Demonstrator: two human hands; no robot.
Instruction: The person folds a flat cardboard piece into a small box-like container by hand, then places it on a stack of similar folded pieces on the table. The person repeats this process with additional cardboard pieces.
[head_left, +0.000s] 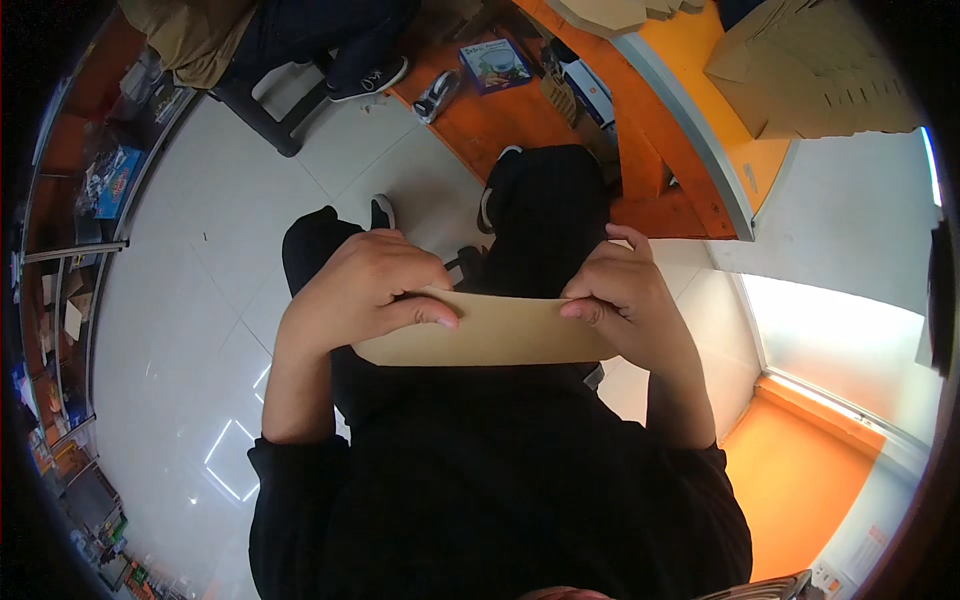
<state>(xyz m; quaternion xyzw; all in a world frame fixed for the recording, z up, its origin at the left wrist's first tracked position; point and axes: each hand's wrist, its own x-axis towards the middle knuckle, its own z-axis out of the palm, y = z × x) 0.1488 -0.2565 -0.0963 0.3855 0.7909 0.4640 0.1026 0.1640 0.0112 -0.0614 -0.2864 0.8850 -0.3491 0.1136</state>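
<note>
A flat piece of brown cardboard (495, 334) spans the space between my two hands, above my lap. My left hand (382, 285) pinches its upper edge, with the thumb lying on the face towards me. On the other side, my right hand (615, 292) grips the same edge near the right end between thumb and bent fingers. The lower edge hangs in front of my dark shirt. Both my fingers behind the sheet and its far face are hidden.
An orange counter (675, 165) curves along the right, with cardboard pieces (810, 75) on top. Its low shelf (487, 127) holds a printed box (495, 66) and a plastic-wrapped item (436, 96). Another person's leg (322, 45) and a dark stool (277, 120) stand ahead. Stocked shelves (75, 255) line the left.
</note>
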